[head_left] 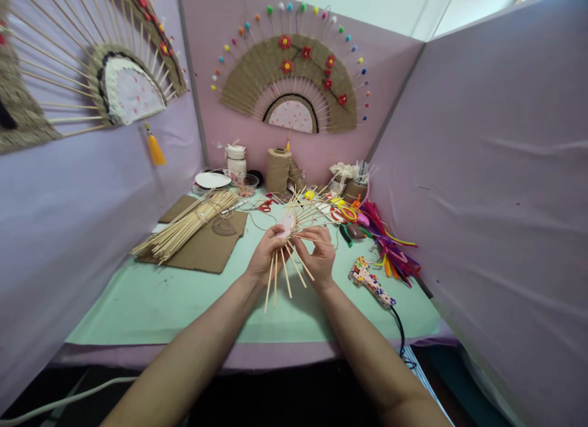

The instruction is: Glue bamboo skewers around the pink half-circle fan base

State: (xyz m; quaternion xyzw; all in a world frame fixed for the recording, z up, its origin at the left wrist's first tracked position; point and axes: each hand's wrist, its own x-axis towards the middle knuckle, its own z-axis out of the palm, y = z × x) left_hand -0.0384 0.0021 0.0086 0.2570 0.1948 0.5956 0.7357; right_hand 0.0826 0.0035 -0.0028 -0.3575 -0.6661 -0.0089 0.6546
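Note:
In the middle of the head view, my left hand (267, 253) grips the small fan base (287, 223), a pale pink-and-white piece with thin wooden sticks (285, 272) fanning out from its edge. Several of these sticks point down toward me, and others spread away to the back right. My right hand (316, 253) is closed at the base's right edge, its thumb and fingers pinching one wooden stick (316, 238) that points right. Both hands are above the green tabletop. The fingertips partly hide where the sticks meet the base.
On the left, a bundle of wooden sticks (193, 225) lies on cardboard (215, 255). At right are a patterned glue gun (372, 282) with a cord and colourful pipe cleaners (395, 252). Red scissors (266, 205) and a twine spool (278, 171) are behind. Finished fans (294, 65) hang on the walls.

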